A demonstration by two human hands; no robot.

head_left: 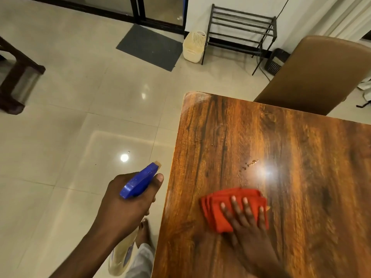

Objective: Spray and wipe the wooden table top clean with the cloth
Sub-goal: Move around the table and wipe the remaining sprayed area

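The glossy wooden table top (281, 141) fills the right side of the view. A folded red cloth (222, 207) lies on it near the left edge, with my right hand (248, 223) pressed flat on it, fingers spread. Small droplets (250, 164) sit on the wood just beyond the cloth. My left hand (128, 205) is off the table's left side, over the floor, gripping a spray bottle with a blue trigger head (139, 181); its clear body (122, 255) hangs below my wrist.
A brown chair (313, 75) stands at the table's far right edge. On the tiled floor are a grey mat (149, 47), a cream basket (193, 47), a black rack (241, 31) and dark wooden furniture (16, 77) at left. My bare foot (143, 231) is beside the table.
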